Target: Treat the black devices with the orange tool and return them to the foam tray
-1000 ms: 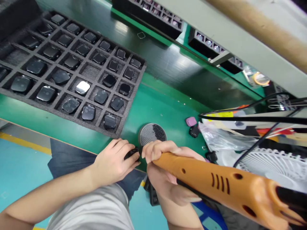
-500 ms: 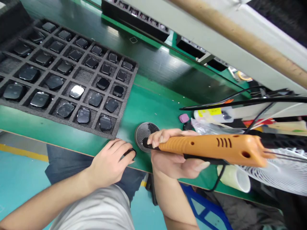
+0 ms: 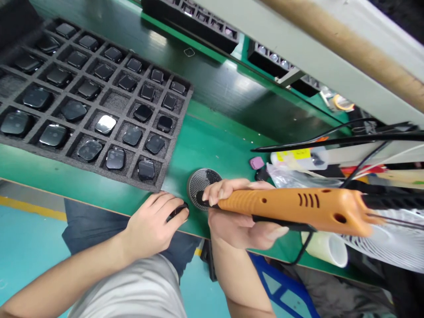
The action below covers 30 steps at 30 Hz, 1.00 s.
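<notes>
My left hand (image 3: pixel 155 223) rests at the bench's front edge, fingers curled round a small black watch case (image 3: pixel 175 212) that they partly cover. My right hand (image 3: pixel 238 214) is wrapped round the ribbed grip of an orange corded handheld tool (image 3: pixel 288 207) with vent slots; I cannot make out its exact kind. Its black end is at the left, over a round grey perforated dish (image 3: pixel 202 182), and its thick end points right. To the left lies a dark foam tray (image 3: pixel 168 163), with black square watch cases (image 3: pixel 145 169) in most of its compartments.
On the right are a purple square piece (image 3: pixel 256 163), a clear plastic bag (image 3: pixel 291 174), a white bottle (image 3: pixel 298 158), black cables (image 3: pixel 331 142), a cream cup (image 3: pixel 327 249) and a white fan grille (image 3: pixel 391 247). Behind, a shelf beam (image 3: pixel 331 57) crosses above more black trays (image 3: pixel 198 26).
The view has shifted slightly, so the tray and background sit a little differently. Both hands keep their grips; the watch case and orange tool have hardly moved.
</notes>
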### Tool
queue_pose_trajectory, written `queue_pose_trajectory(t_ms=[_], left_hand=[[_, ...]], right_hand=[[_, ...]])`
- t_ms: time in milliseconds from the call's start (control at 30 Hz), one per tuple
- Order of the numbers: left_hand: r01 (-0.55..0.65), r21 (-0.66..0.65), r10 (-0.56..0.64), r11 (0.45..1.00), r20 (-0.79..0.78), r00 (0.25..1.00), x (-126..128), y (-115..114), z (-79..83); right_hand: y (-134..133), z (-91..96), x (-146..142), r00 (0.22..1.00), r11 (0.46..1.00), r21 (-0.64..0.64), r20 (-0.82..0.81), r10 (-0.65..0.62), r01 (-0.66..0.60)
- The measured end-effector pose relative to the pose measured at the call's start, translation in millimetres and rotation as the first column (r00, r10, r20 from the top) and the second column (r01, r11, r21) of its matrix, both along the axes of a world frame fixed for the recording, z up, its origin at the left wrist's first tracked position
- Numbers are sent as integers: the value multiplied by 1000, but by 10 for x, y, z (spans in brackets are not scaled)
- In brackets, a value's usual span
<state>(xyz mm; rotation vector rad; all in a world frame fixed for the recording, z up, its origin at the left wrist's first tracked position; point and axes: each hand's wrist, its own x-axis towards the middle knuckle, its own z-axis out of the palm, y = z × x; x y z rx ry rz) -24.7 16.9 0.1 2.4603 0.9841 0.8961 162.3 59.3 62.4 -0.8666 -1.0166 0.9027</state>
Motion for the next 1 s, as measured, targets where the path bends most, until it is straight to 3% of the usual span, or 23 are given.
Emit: queue_pose_trajectory(t_ms=[267, 467, 1000], left_hand=[[-22, 19, 22, 1000, -23, 999, 32, 22, 27], [-29, 0, 29, 1000, -37, 999, 28, -2, 0], [-43, 10, 43, 999, -28, 999, 45, -8, -3]], right_hand=[[-235, 279, -32, 999, 999, -40, 27, -21, 22], [-264, 190, -25, 994, 996, -25, 59, 88, -87], [-291, 173, -33, 993, 995, -66, 77, 85, -80]])
